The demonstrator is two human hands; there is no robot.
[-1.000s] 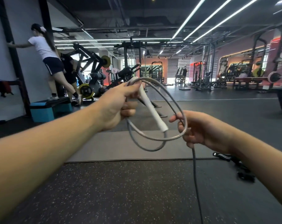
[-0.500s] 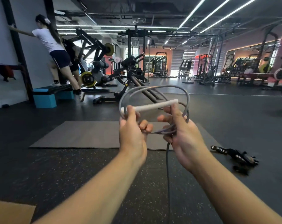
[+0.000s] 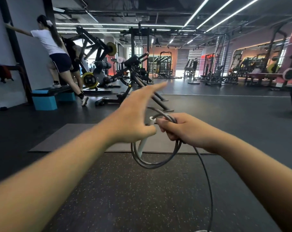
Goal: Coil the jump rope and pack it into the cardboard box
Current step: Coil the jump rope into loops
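**Keep the loops even while the loose tail comes in**

The jump rope (image 3: 156,162) hangs in front of the person as a small bundle of grey loops, with its white handle (image 3: 142,145) lying across them. The right hand (image 3: 183,129) has its grip closed around the top of the loops and holds the whole coil. From that fist the uncoiled tail (image 3: 207,190) runs down to the bottom edge of the view. The left hand (image 3: 133,118) is spread open beside the coil, fingers straight, holding nothing.

To do this step well, I judge the left hand should catch the tail, draw up a length matching the existing loops, and lay it into the right fist without twisting. The right hand should loosen only enough to admit each turn. The cardboard box is out of sight; below lies the speckled floor (image 3: 125,198).
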